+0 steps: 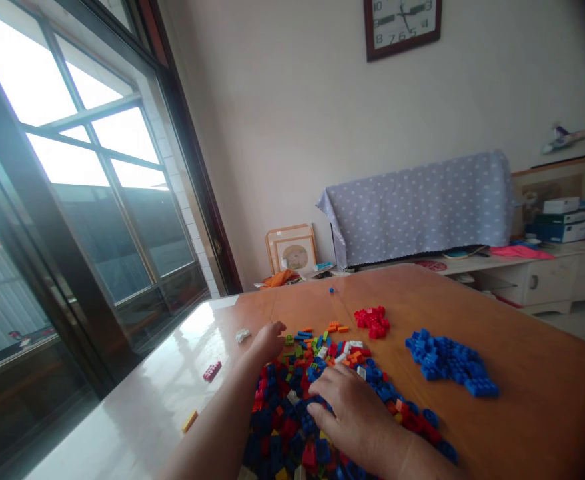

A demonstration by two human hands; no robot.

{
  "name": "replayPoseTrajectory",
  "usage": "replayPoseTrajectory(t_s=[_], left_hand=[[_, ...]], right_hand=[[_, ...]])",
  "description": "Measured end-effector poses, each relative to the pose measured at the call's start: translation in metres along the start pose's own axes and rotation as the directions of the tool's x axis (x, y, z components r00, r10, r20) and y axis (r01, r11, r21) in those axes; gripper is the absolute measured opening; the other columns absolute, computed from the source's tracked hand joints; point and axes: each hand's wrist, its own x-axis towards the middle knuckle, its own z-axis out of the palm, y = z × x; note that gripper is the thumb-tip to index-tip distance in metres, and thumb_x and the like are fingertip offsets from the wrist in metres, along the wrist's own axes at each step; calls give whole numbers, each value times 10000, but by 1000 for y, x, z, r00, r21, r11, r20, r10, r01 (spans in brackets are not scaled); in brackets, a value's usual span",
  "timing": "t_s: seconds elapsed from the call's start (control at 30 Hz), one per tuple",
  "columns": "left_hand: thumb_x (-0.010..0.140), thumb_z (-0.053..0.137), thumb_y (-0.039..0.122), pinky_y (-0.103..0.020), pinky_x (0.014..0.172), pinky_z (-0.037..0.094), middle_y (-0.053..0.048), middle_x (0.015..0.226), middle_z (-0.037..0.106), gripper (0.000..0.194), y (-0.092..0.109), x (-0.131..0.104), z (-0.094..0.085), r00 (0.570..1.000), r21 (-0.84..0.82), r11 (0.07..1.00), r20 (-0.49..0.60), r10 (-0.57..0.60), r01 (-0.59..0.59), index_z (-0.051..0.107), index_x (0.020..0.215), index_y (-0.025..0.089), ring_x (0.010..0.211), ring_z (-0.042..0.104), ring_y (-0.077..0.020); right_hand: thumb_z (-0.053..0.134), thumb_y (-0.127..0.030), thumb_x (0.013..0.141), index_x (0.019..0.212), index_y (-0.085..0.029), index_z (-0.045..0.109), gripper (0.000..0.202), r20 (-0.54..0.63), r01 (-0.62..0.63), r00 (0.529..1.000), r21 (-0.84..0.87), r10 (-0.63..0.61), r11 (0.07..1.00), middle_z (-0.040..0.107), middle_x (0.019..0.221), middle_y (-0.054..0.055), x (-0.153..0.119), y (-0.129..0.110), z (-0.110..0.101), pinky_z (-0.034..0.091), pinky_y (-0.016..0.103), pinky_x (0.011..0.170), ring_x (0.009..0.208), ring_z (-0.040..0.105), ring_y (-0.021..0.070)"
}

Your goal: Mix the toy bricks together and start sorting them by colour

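Note:
A heap of mixed toy building bricks [285,427] in red, blue, orange, green, yellow and white covers the near middle of the table. My left hand [271,340] is stretched out at the heap's far left edge, beside some green bricks [289,340]. Its fingers look loosely apart, with nothing visible in them. Over the heap's right half lies my right hand [345,403], palm down, thumb apart from the curved fingers. No brick shows in its grasp, though its palm hides the bricks beneath.
Sorted to the right are a blue brick pile [449,363] and a smaller red brick pile [372,322]. On the left lie white bricks [243,335], a pink brick [212,371] and a yellow brick [190,421]. One small blue piece [331,291] sits near the far edge of the wooden table [397,287].

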Motion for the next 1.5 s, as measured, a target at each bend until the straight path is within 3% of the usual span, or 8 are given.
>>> replayPoseTrajectory(t_s=[0.23,0.4,0.57,0.7,0.8,0.97,1.27,1.5], left_hand=[[971,602,366,-425,911,557,-87,1256,624,323,3,10,12,995,96,995,100,1,-10,609,1235,181,1065,637,-215],[961,616,341,-425,951,530,-85,1241,634,294,-18,8,8,992,125,984,-33,-120,123,621,1218,198,1101,623,-221],[973,598,356,-421,914,552,-90,1251,624,338,-47,8,0,955,71,962,-159,-249,263,590,1267,188,1070,635,-217],[972,601,364,-433,918,555,-91,1268,616,333,-60,9,-4,951,47,964,-184,-250,262,600,1249,179,1080,632,-219],[958,618,371,-446,948,534,-96,1301,604,368,-57,11,-1,966,47,977,-168,-198,208,591,1273,184,1115,619,-230],[787,764,393,-317,960,472,-64,1321,627,516,-42,11,8,979,66,984,-133,-156,166,636,1275,283,1171,613,-255],[958,613,379,-463,989,505,-92,1279,624,338,-38,7,9,990,132,985,-106,-96,110,619,1238,190,1138,611,-236],[972,597,378,-452,959,529,-89,1279,618,318,-36,4,7,991,145,985,-102,-81,96,617,1226,188,1112,619,-223]], right_hand=[[627,-333,908,983,-272,729,141,-22,-1,1000,-4,1,1000,684,978,10,0,3,0,380,298,911,1007,554,205],[633,-309,902,955,-272,727,114,-34,7,999,2,-6,1000,683,962,2,1,2,0,384,290,895,994,558,198],[615,-297,912,973,-269,730,134,-51,6,999,11,-6,1000,686,958,17,1,1,1,389,299,888,985,559,209],[614,-288,909,954,-264,728,125,-50,11,999,12,-11,1000,682,958,23,1,2,3,389,307,891,986,556,214],[613,-280,907,934,-262,724,115,-40,17,999,17,-17,1000,680,950,21,2,2,4,389,309,890,980,555,213],[607,-279,907,949,-262,726,128,-28,17,999,21,-16,1000,687,972,23,3,3,4,391,309,884,992,560,217],[607,-292,900,957,-260,720,130,-18,7,1000,12,-7,1000,689,972,18,2,6,5,379,305,886,992,559,213],[605,-301,902,950,-257,725,137,-14,-3,1000,11,3,1000,692,972,21,2,4,3,374,301,894,996,560,211]])
